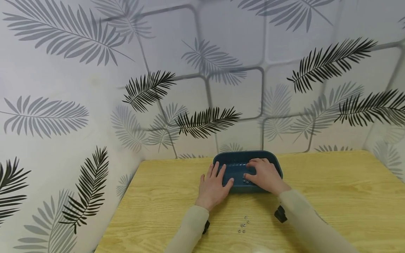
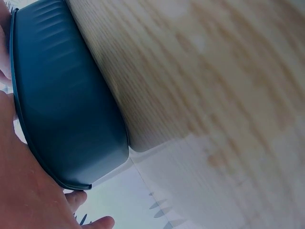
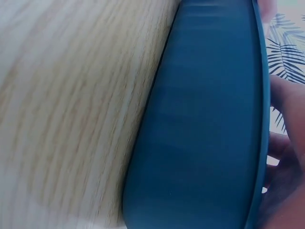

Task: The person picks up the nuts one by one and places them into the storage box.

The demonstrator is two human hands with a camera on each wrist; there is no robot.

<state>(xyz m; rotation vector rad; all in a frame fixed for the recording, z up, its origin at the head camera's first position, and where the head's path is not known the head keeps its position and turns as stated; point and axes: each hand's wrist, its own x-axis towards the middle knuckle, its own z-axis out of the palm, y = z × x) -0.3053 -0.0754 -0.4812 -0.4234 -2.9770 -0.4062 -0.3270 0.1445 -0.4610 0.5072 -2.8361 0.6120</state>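
A dark blue rectangular bin (image 1: 238, 189) stands on the table. My left hand (image 1: 212, 189) lies over its left front corner, fingers spread and fairly straight across the rim. In the left wrist view, the same hand (image 2: 28, 176) is beside the bin's rim. My right hand (image 1: 265, 174) reaches over the front wall into the right half, thumb and index finger bent and apart. Several small metal nuts (image 1: 244, 181) lie in the bin by the right thumb. The right wrist view shows the bin's outer wall (image 3: 205, 119), with the right fingers (image 3: 281, 143) partly hidden behind the rim.
On the table (image 1: 158, 196), several more small ring-shaped metal nuts (image 1: 243, 225) lie loose in front of the bin. A wall (image 1: 234, 95) with a leaf pattern rises behind the table. Dark wrist devices (image 1: 280, 214) hang under both forearms.
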